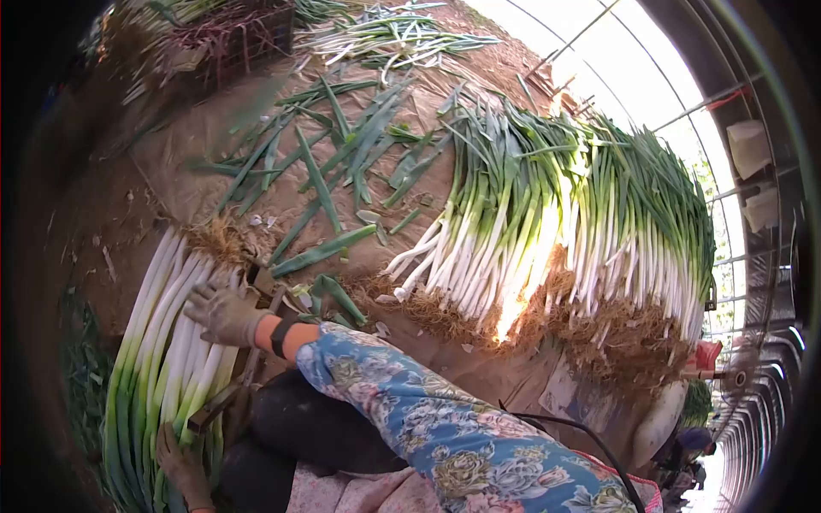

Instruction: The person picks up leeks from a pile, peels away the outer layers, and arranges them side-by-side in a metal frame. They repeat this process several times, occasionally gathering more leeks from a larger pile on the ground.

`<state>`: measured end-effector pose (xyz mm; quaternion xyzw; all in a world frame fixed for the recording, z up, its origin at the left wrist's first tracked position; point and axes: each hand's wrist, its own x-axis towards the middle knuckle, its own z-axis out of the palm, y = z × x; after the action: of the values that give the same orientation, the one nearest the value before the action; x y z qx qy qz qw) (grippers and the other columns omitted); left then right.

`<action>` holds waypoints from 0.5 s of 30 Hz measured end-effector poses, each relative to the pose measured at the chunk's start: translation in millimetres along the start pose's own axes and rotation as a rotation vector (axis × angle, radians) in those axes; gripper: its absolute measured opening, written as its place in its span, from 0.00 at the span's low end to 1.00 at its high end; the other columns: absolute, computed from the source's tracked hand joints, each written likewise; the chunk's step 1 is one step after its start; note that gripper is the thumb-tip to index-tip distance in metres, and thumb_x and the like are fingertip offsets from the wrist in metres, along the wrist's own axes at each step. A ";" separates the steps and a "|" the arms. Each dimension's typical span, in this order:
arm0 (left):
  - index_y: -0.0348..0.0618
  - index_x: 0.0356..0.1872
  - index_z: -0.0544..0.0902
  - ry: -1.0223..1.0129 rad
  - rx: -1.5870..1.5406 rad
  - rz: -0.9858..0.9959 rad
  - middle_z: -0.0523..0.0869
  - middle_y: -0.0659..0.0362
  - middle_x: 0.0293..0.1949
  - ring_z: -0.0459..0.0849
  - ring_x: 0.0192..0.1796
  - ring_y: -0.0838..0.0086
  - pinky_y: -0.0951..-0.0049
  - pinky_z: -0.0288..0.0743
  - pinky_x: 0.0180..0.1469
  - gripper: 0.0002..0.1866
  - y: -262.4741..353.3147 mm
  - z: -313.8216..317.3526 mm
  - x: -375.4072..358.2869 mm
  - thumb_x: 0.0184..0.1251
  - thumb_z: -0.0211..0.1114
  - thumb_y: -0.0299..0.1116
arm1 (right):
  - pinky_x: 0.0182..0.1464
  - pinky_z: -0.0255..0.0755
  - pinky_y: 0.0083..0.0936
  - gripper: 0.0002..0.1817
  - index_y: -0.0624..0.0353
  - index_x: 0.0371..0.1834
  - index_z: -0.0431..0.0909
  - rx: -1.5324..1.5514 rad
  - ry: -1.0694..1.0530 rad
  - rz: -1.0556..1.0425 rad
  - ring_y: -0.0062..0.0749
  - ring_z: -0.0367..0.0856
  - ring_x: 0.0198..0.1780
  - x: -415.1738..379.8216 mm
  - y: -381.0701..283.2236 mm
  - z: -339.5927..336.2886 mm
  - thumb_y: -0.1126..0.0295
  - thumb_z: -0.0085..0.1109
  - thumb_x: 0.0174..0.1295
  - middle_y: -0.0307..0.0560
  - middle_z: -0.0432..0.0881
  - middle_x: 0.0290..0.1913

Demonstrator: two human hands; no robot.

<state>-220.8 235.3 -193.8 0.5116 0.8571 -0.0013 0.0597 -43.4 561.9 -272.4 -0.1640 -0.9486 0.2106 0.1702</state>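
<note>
A bundle of long green onions (158, 342) lies at the left, with its roots (221, 239) at the top and its green leaves toward the bottom. My right hand (222, 312), gloved, rests on the white stalks just below the roots, its fingers spread. Lower down, my left hand (181, 468), also gloved, lies against the green part with its fingers apart. A wooden piece (214, 409) sits at the right side of the bundle, between the hands. A patterned blue sleeve (453, 419) covers my right arm.
A long row of green onions (547, 214) lies at the right, roots toward me. Loose cut leaves (325, 171) are scattered over the brown ground sheet (197, 154). More onions (393, 38) and a dark crate (244, 43) are at the top. A person (688, 449) is at the far lower right.
</note>
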 end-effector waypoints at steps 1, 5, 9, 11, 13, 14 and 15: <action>0.37 0.71 0.69 0.009 0.007 -0.009 0.72 0.45 0.69 0.66 0.73 0.48 0.52 0.60 0.74 0.34 1.7 -0.3 -0.2 0.60 0.60 0.22 | 0.74 0.56 0.46 0.32 0.56 0.68 0.73 0.045 0.005 -0.032 0.50 0.63 0.76 -21.3 -2.1 -10.8 0.54 0.61 0.62 0.55 0.72 0.71; 0.37 0.71 0.70 0.025 0.045 -0.009 0.72 0.44 0.69 0.67 0.72 0.47 0.52 0.62 0.73 0.33 0.5 5.0 -0.5 0.60 0.57 0.23 | 0.66 0.69 0.44 0.26 0.57 0.57 0.77 0.142 0.147 -0.009 0.49 0.75 0.67 -156.0 19.8 -32.9 0.61 0.69 0.54 0.52 0.77 0.63; 0.38 0.72 0.70 0.077 0.107 0.095 0.74 0.42 0.67 0.70 0.70 0.44 0.51 0.66 0.71 0.34 -26.2 21.0 3.3 0.58 0.57 0.22 | 0.52 0.79 0.40 0.14 0.54 0.51 0.84 0.352 0.105 0.999 0.50 0.86 0.48 -347.1 98.1 -49.0 0.65 0.60 0.65 0.55 0.87 0.43; 0.39 0.73 0.68 0.027 0.142 0.085 0.73 0.42 0.68 0.70 0.69 0.43 0.49 0.66 0.70 0.34 -42.9 29.1 5.4 0.60 0.57 0.24 | 0.51 0.79 0.38 0.12 0.54 0.50 0.85 0.174 0.186 1.254 0.50 0.87 0.47 -428.2 127.1 -68.1 0.65 0.57 0.68 0.54 0.88 0.44; 0.37 0.69 0.71 0.058 0.146 0.122 0.75 0.42 0.65 0.74 0.65 0.44 0.49 0.69 0.66 0.31 -56.5 35.4 9.0 0.60 0.58 0.25 | 0.51 0.79 0.36 0.13 0.55 0.51 0.85 0.146 0.171 1.504 0.47 0.87 0.46 -474.5 140.1 -102.4 0.65 0.59 0.67 0.52 0.89 0.43; 0.36 0.66 0.75 0.117 0.129 0.162 0.78 0.42 0.61 0.77 0.62 0.46 0.50 0.72 0.63 0.28 -58.9 38.1 11.1 0.60 0.59 0.25 | 0.51 0.79 0.35 0.14 0.57 0.51 0.85 0.236 0.246 1.587 0.44 0.87 0.45 -505.1 157.2 -99.2 0.65 0.60 0.66 0.51 0.89 0.43; 0.34 0.62 0.79 0.176 0.114 0.202 0.81 0.43 0.58 0.81 0.58 0.47 0.51 0.75 0.59 0.26 -61.3 40.7 13.1 0.59 0.59 0.26 | 0.50 0.79 0.34 0.15 0.58 0.52 0.84 0.328 0.325 1.667 0.42 0.87 0.44 -533.7 173.7 -91.0 0.65 0.61 0.66 0.51 0.89 0.42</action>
<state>-276.6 215.0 -239.2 0.5958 0.8019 0.0009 -0.0452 507.8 537.8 -409.3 -0.8076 -0.4403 0.3750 0.1152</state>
